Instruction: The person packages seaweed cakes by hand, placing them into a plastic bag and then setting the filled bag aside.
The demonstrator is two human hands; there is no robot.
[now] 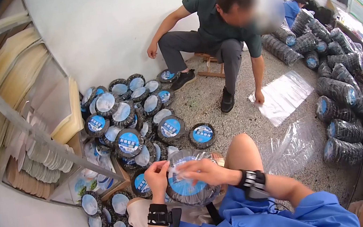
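A round black item with a blue label, wrapped in clear plastic [186, 186], rests on my lap between my thighs. My left hand [157, 178] is at its upper left edge, fingers pinched on a bit of the clear plastic. Over the blue label, my right hand [207, 172] reaches in from the right with its fingers bent near the plastic; the fingertips are too blurred to tell what they hold. Both wrists wear black straps.
Labelled round packs [128, 141] are heaped left and ahead. A seated co-worker [229, 25] reaches down to clear plastic sheets [283, 97] on the floor. Wrapped stacks [336, 89] pile at right. A shelf rack [26, 124] stands left. Another person [291, 11] is far back.
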